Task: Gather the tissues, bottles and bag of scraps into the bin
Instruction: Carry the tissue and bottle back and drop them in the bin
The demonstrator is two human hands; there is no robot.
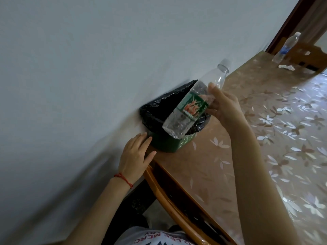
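While gripped mid-body, bottle (191,110) base-down over bin (168,142).

Bottle (190,105) hides bin's (168,144) inside; its label is blurred.

shirt (155,237): upside-down red letters "merc" | bottle label (192,106): unreadable

I see my right hand (223,105) raised at the end of a bare forearm that stretches up from the lower right, its fingers (212,89) and thumb curled in a pinch. My left hand (135,154) sits lower and nearer, palm down, fingers straight and close together, thumb spread to the side. A thin red cord (123,179) circles my left wrist, and that forearm angles in from the bottom edge.
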